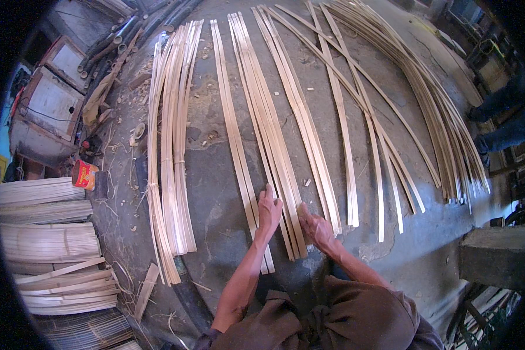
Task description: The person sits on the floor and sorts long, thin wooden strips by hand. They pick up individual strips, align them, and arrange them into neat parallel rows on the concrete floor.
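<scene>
Long, pale split-bamboo strips [272,137] lie side by side in a flat group, running away from me along the floor. At its near part, my left hand [269,211] is closed on the group's left edge, fingers bent against the strips. My right hand [317,226] is closed at the right edge, fingertips curled against the outermost strip. The strips' near ends show between my forearms. A narrower set of bamboo strips [230,116] lies just left and passes beside my left wrist. Right of my right hand is another narrow set of strips [302,111].
On the left lies a tied bamboo bundle [178,146]; several loose strips [364,111] cross on the right, beside a large fanned pile [431,111]. Stacked slats [49,242] and a red-and-yellow container [84,175] stand far left. A concrete block [500,254] is at right. A person's legs [510,125] show beyond.
</scene>
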`<state>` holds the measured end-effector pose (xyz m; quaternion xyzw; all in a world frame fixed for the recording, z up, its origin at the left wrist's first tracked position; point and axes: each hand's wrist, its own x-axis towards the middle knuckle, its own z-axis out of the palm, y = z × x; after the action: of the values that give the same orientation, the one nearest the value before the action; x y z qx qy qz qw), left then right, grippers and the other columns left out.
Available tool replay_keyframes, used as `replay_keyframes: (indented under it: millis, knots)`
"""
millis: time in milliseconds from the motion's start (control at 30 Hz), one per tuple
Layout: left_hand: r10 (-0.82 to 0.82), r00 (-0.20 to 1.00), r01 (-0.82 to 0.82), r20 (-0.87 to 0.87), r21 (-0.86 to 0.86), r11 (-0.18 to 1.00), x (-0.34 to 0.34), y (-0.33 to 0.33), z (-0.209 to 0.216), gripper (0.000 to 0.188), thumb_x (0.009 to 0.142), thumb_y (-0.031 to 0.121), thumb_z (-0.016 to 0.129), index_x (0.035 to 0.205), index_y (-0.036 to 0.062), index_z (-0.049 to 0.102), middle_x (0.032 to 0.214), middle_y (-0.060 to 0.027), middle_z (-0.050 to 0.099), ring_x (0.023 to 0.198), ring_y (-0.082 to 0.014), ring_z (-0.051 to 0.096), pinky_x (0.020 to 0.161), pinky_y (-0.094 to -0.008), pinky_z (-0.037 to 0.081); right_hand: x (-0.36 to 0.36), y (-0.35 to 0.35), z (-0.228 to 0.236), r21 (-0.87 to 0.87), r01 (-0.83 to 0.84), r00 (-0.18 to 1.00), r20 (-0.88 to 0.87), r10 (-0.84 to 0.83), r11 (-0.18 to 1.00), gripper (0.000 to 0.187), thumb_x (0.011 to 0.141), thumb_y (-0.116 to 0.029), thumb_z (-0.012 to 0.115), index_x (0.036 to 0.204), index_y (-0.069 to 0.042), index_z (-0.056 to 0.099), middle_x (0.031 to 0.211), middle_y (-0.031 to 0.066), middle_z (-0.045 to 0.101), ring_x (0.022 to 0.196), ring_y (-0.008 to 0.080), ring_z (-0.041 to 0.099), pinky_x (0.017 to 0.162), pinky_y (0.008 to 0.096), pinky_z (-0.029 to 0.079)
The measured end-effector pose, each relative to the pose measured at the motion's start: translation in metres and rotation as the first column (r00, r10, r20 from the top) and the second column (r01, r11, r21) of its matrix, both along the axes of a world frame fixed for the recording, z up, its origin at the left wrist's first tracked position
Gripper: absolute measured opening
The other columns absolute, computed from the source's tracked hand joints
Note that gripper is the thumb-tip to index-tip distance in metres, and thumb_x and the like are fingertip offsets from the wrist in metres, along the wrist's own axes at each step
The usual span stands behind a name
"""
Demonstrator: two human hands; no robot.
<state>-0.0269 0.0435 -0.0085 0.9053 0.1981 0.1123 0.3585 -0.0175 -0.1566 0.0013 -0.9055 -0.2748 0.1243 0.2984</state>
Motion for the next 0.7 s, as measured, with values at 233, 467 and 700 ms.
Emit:
replay_keyframes:
  millis: [233,467,700]
  knots:
    - [0.005,1.0,-0.006,-0.003,-0.01,1.0,-0.001,0.002,-0.003,0.058,0.082,0.008,0.057,0.137,-0.0084,0.043,0.087,-0.0211,0.053,0.076,-0.0333,0.056,0.069,-0.0432,0.046,0.014,-0.011,0.037,-0.082,0.173,0.951,0.274,-0.144,0.982,0.057,0.093,-0.032,0.059,0.143,-0.012,0.041,0.086,0.0166,0.062,0.077,0.036,0.062,0.064,0.0473,0.051]
    - [0.03,1.0,-0.029,0.008,-0.048,0.998,-0.004,0.004,-0.003,0.055,0.081,0.009,0.061,0.132,-0.0066,0.047,0.09,-0.0212,0.055,0.081,-0.0329,0.059,0.071,-0.0428,0.048,0.029,-0.025,0.042,-0.162,0.149,0.972,0.206,-0.115,0.975,0.051,0.088,-0.022,0.06,0.135,-0.004,0.048,0.101,0.0164,0.055,0.091,0.0359,0.057,0.073,0.0462,0.051]
    - [0.069,0.998,-0.07,0.01,0.119,0.99,-0.012,-0.008,0.023,0.051,0.081,0.012,0.063,0.128,-0.0033,0.051,0.104,-0.0208,0.053,0.098,-0.0362,0.056,0.086,-0.0471,0.045,0.028,-0.029,0.044,-0.193,0.088,0.955,0.296,-0.028,0.977,0.047,0.085,-0.016,0.062,0.13,-0.006,0.054,0.102,0.015,0.057,0.094,0.034,0.059,0.076,0.0428,0.053]
